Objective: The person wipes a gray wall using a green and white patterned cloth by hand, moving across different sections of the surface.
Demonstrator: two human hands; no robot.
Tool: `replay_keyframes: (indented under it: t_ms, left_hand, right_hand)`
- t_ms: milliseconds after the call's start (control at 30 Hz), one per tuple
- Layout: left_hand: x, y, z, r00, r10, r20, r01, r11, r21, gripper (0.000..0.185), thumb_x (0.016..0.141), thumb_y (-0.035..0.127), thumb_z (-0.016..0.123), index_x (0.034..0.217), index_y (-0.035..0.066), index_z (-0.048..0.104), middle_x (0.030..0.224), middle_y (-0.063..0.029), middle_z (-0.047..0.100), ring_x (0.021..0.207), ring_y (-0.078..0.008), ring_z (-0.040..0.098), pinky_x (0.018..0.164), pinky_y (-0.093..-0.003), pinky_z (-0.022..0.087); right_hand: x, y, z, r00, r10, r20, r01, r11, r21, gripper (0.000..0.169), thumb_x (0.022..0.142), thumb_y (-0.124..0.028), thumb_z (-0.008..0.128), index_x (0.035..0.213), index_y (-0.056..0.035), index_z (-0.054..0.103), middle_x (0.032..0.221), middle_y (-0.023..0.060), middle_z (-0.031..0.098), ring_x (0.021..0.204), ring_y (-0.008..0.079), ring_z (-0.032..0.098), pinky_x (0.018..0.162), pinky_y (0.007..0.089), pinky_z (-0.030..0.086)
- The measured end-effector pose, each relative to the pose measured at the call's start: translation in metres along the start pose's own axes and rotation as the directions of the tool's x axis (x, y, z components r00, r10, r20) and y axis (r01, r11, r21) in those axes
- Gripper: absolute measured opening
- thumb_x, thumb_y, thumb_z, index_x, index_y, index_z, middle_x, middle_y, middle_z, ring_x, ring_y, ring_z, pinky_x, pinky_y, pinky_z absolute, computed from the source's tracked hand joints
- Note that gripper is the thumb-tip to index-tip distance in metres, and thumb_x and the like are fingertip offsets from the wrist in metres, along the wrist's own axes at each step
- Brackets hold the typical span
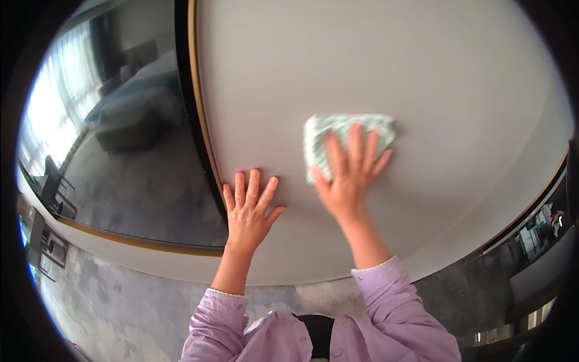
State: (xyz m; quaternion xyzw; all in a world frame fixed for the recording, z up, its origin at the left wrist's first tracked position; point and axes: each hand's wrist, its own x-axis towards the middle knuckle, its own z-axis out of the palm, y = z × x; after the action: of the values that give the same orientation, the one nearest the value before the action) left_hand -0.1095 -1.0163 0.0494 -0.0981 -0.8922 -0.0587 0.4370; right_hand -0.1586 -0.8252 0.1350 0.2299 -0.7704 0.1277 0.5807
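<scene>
My right hand (pixel 355 176) presses a white and green cleaning cloth (pixel 314 129) flat against a pale grey wall panel (pixel 429 81). Its fingers are spread over the cloth and look slightly blurred. Lower and to the left, my left hand (pixel 249 212) rests palm-down on the same panel with its fingers apart and nothing in it. The little finger and the wrist of that hand lie close to the frame of a large dark glossy screen or mirror (pixel 135 190).
Gold-coloured trim (pixel 194 59) and a black border edge the glossy surface, which reflects a bed, a bench and a bright curtained window. Below lies a mottled grey carpet (pixel 135 307). Dark furniture with several small items (pixel 538 231) stands at the far right.
</scene>
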Motion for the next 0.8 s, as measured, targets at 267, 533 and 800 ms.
replay_keyframes:
  t_ms: [267, 533, 800]
  left_hand:
    - [0.001, 0.000, -0.007, 0.999, 0.003, 0.033, -0.003, 1.000, -0.013, 0.085, 0.067, 0.039, 0.076, 0.140, 0.020, 0.036, 0.147, -0.0190, 0.023, 0.135, -0.0446, 0.018, 0.102, -0.0652, 0.017]
    - [-0.003, -0.002, 0.001, 0.998, -0.041, 0.046, 0.039, 0.998, 0.042, 0.067, 0.074, 0.034, 0.070, 0.134, 0.020, 0.043, 0.142, -0.0088, 0.034, 0.134, -0.0387, 0.025, 0.102, -0.0603, 0.024]
    - [-0.016, 0.008, -0.016, 0.990, -0.057, 0.125, 0.059, 0.998, -0.010, 0.096, 0.059, 0.021, 0.083, 0.141, 0.017, 0.033, 0.148, -0.0171, 0.022, 0.135, -0.0436, 0.019, 0.106, -0.0568, 0.024]
  right_hand:
    - [0.123, -0.035, -0.007, 0.972, 0.033, -0.234, -0.052, 0.996, -0.076, 0.065, 0.075, -0.033, 0.066, 0.135, -0.0194, 0.043, 0.147, 0.0125, 0.027, 0.135, 0.0425, 0.018, 0.094, 0.0720, 0.016]
    - [0.027, -0.100, 0.032, 0.987, -0.162, 0.011, 0.156, 0.960, 0.234, 0.053, 0.074, -0.024, 0.066, 0.125, -0.0301, 0.054, 0.143, -0.0034, 0.035, 0.137, 0.0228, 0.023, 0.103, 0.0654, 0.009]
    - [-0.025, 0.016, -0.005, 0.983, 0.182, -0.014, -0.182, 0.983, -0.004, 0.056, 0.081, -0.026, 0.057, 0.134, -0.0182, 0.043, 0.149, 0.0134, 0.023, 0.139, 0.0378, 0.011, 0.103, 0.0653, 0.003]
